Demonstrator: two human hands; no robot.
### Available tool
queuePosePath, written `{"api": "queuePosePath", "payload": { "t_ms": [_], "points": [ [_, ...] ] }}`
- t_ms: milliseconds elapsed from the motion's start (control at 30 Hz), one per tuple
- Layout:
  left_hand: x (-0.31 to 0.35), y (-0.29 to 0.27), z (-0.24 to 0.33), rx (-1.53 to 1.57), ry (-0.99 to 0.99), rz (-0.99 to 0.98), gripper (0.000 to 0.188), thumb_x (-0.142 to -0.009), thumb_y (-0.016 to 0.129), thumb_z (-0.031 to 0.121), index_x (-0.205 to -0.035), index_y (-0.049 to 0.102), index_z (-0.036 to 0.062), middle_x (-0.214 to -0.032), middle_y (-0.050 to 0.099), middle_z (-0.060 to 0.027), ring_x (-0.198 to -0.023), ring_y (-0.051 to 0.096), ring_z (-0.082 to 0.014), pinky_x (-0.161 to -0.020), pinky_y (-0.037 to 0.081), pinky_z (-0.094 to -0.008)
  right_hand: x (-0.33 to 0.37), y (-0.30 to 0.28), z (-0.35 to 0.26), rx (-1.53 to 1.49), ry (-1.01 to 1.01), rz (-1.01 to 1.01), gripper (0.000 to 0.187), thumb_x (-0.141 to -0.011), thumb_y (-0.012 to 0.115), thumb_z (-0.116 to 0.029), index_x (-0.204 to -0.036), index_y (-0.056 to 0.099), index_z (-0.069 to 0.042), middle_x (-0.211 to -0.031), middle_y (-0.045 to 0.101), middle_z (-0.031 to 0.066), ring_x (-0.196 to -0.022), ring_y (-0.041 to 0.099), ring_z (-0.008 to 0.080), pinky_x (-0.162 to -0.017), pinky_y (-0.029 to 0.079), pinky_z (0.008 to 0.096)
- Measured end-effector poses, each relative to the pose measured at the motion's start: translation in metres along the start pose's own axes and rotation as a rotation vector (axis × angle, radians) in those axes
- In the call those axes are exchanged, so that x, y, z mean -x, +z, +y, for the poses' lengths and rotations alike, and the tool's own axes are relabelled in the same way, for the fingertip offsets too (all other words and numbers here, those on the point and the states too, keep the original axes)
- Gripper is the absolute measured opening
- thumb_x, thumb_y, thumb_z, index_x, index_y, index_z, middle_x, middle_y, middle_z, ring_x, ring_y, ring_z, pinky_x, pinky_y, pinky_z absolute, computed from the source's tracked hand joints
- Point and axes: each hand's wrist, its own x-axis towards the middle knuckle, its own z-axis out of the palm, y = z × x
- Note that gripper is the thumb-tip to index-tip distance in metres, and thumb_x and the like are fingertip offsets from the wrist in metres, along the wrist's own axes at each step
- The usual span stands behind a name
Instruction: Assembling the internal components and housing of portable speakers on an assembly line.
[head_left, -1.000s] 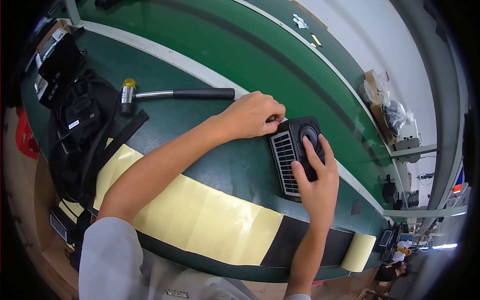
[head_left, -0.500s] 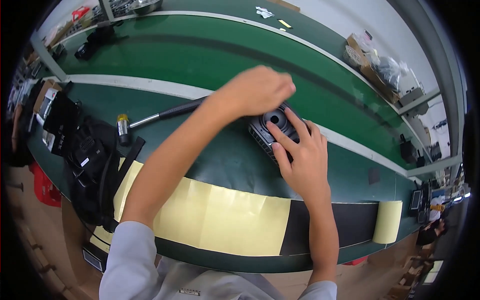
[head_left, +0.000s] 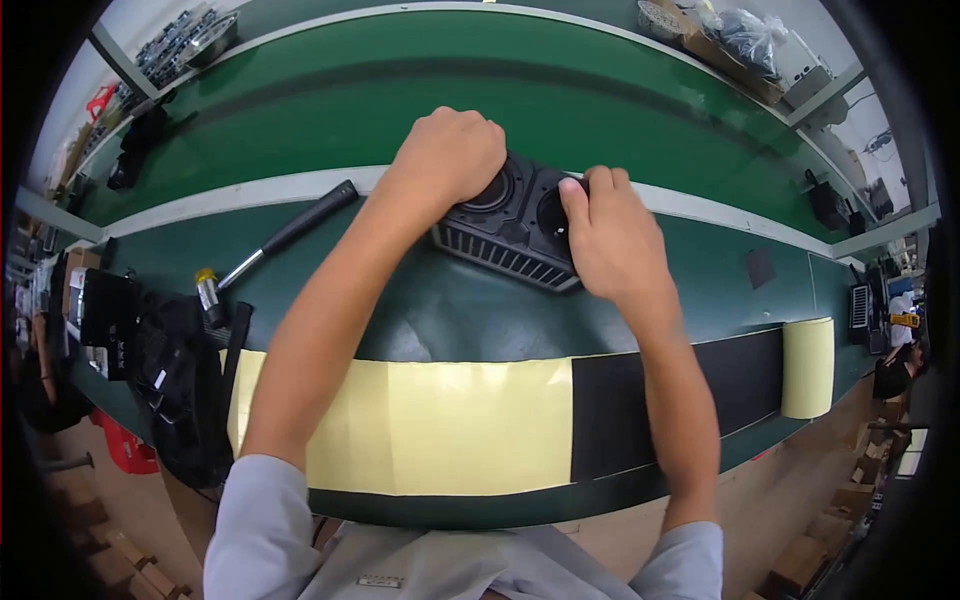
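Both hands are closed on the ends of a black box-shaped device (head_left: pixel 515 235) with two round, speaker-like openings on top and a slotted long side facing me. My left hand (head_left: pixel 452 152) is curled at its left end, with the fingertips hidden from view. Around the right end wraps my right hand (head_left: pixel 612 232), its thumb on top near the right round opening. The device is at the far side of the green bench, beside the pale ledge. To the left of it lies a hammer (head_left: pixel 285 235) with a black grip and a yellow-and-black head.
A strip of yellow backing paper (head_left: pixel 470 425) and black sheet (head_left: pixel 620 410) runs along the near bench edge, ending in a roll (head_left: pixel 808 368) at right. A black bag (head_left: pixel 175 370) sits at left. A small dark square (head_left: pixel 761 268) lies at right.
My left hand has come down from above the device onto its left end. My right hand has shifted to the right end. The device has turned, its slotted long side now facing me.
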Motion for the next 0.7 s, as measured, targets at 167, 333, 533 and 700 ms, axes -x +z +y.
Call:
{"api": "queuePosePath", "payload": {
  "t_ms": [167, 333, 533, 700],
  "points": [
    [0.012, 0.018, 0.014, 0.079, -0.106, 0.101, 0.034, -0.101, 0.044, 0.017, -0.087, 0.064, -0.0071, -0.079, 0.068, -0.0269, -0.074, 0.068, -0.0462, -0.068, 0.057, -0.0534, 0.001, 0.016, 0.018, -0.181, -0.031, 0.004, 0.041, -0.104, 0.046, -0.034, -0.107, 0.056, 0.005, -0.108, 0.059, 0.0273, -0.095, 0.062, 0.0473, -0.082, 0.052, 0.053],
    [0.013, 0.0, 0.019, 0.196, -0.262, -0.006, 0.05, -0.103, 0.043, 0.03, -0.08, 0.069, -0.0049, -0.081, 0.069, -0.0278, -0.079, 0.067, -0.0466, -0.077, 0.055, -0.0522, 0.019, 0.017, 0.008, -0.332, -0.003, 0.097, 0.034, -0.103, 0.049, -0.03, -0.109, 0.057, 0.003, -0.11, 0.058, 0.0245, -0.097, 0.061, 0.0458, -0.086, 0.05, 0.0502],
    [0.051, 0.006, 0.016, 0.718, -0.425, 0.14, 0.046, -0.103, 0.052, 0.041, -0.107, 0.068, -0.0025, -0.095, 0.071, -0.0229, -0.09, 0.068, -0.0376, -0.087, 0.053, -0.0392, 0.043, 0.057, 0.023, -1.22, 0.225, 0.235, 0.027, -0.106, 0.051, -0.025, -0.117, 0.058, -0.002, -0.099, 0.061, 0.0081, -0.096, 0.059, 0.0157, -0.09, 0.046, 0.0317],
    [0.067, 0.021, -0.005, 1.751, -0.385, -0.095, 0.051, -0.106, 0.051, 0.043, -0.131, 0.055, -0.0005, -0.122, 0.062, -0.0093, -0.108, 0.063, -0.015, -0.094, 0.052, -0.0301, 0.041, 0.044, 0.027, -1.564, 0.137, 0.058, 0.025, -0.106, 0.049, -0.022, -0.123, 0.054, -0.003, -0.107, 0.057, 0.0028, -0.099, 0.053, 0.0085, -0.089, 0.044, 0.0258]
  ]
}}
